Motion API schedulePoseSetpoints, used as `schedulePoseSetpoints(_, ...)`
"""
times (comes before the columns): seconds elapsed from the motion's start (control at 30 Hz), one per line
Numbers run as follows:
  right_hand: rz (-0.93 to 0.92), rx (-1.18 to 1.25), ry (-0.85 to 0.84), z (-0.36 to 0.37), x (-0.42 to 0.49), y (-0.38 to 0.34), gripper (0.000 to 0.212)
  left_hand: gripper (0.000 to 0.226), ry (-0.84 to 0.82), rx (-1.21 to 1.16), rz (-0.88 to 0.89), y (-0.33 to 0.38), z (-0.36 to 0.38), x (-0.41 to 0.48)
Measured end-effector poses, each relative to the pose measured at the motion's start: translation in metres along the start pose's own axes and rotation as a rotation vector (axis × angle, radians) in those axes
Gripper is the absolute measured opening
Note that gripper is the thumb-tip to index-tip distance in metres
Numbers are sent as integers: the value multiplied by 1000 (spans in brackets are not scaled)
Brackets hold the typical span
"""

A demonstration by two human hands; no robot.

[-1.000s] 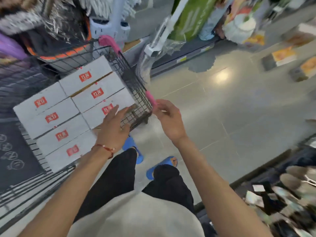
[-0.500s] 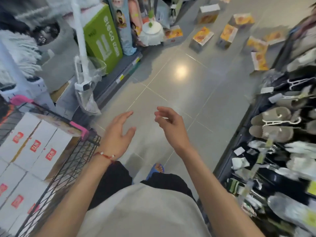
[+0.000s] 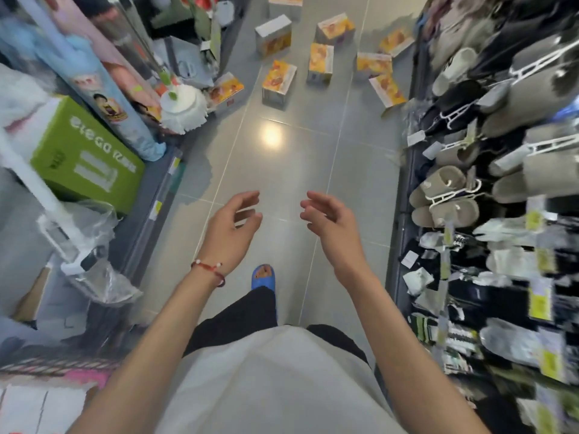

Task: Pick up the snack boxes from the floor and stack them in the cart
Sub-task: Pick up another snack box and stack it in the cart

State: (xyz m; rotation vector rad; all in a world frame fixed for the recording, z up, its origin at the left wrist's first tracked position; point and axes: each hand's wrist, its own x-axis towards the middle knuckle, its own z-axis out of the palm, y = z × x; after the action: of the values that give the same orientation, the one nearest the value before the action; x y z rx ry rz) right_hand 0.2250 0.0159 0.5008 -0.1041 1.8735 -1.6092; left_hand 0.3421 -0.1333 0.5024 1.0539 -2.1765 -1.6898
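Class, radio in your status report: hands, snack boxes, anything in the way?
Left hand, right hand open, empty. Snack boxes scattered on floor ahead. No obstacle seen between.

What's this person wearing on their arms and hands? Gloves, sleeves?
No gloves, and no sleeves in view: both forearms are bare. The left hand has a thin red cord bracelet with small white beads at its wrist. The right hand and its wrist wear nothing; no rings or watch show.

1. Left hand (image 3: 230, 228) held out in front at waist height, fingers loosely curled, holding nothing; red string bracelet (image 3: 209, 268) at its wrist
2. Right hand (image 3: 329, 222) level beside it, apart, fingers relaxed, holding nothing; both forearms bare
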Motion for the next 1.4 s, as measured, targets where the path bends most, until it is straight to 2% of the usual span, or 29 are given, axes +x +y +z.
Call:
schedulePoseSetpoints(0.17,32,70,100,5,47,-33,26,33,-67,-43,9,27,-5,74)
schedulePoseSetpoints(0.5,103,122,161,9,179,-86,26,32,-116,-60,-69,66,0,231)
schedulePoseSetpoints(0.77,145,113,114,-12,341,-150,26,33,-79,-51,-146,111,32,387)
schedulePoseSetpoints(1.03,140,-19,2,-22,496,-227,27,30,-6,-187,-206,166,64,524)
schedulePoseSetpoints(1.4,238,-103,-32,29,719,-315,20,29,100,-255,-378,179,25,757)
